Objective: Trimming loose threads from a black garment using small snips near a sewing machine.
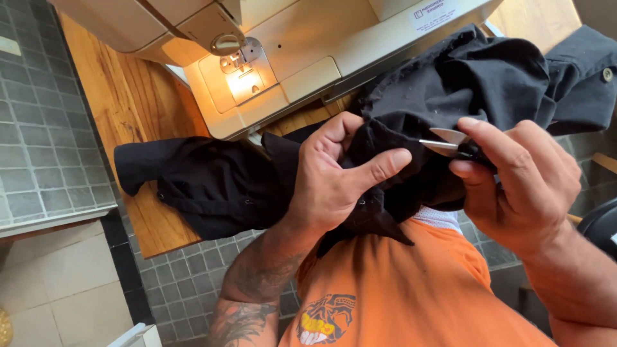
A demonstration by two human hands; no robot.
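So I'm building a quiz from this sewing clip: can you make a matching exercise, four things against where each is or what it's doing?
Things:
1. left hand
2. right hand
3. sewing machine
4. black garment

Places or states:
A. holds small snips
B. stands on the wooden table, lamp lit
C. pinches a fold of black cloth
D. draped over the table edge

Pairs: 1-C, 2-A, 3-B, 4-D

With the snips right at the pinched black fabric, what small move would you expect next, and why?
Probably a short closing snip. The left hand pinches a fold of the black garment taut, and the right hand holds small thread snips with the blade tips against that fold beside the left thumb. Whether a loose thread lies between the blades cannot be made out.
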